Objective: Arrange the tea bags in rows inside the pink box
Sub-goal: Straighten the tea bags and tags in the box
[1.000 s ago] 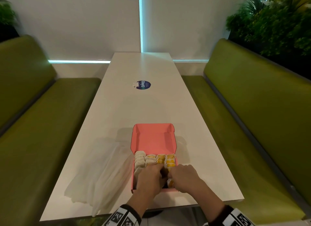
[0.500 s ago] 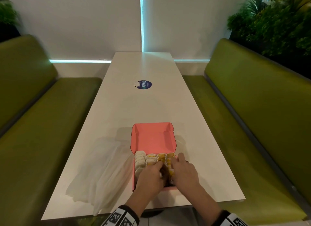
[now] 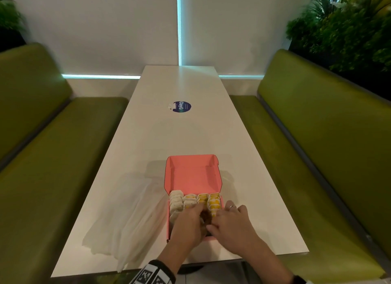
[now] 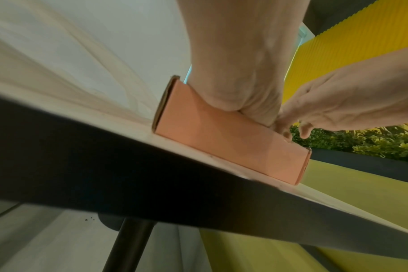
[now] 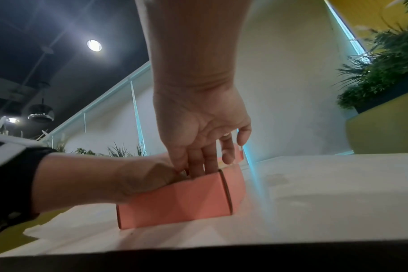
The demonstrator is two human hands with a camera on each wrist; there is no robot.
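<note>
Both hands, left (image 3: 186, 224) and right (image 3: 231, 222), fingers down among tea bags (image 3: 195, 200) in pink box (image 3: 191, 173); grip unclear.

My left hand (image 3: 187, 224) and right hand (image 3: 231, 224) cover the near half of the pink box (image 3: 191, 173), so the tea bags (image 3: 195, 200) there are hidden; only the far ends of four rows show. My fingertips dip below the box rim in every view, and I cannot tell whether they pinch a bag or only press on the rows. From the left wrist, the box's front wall (image 4: 228, 139) blocks its whole inside. The small print under the large word on the blue sticker (image 3: 182, 106) is too tiny to read. My forearms are cut off by the head view's bottom edge.
</note>
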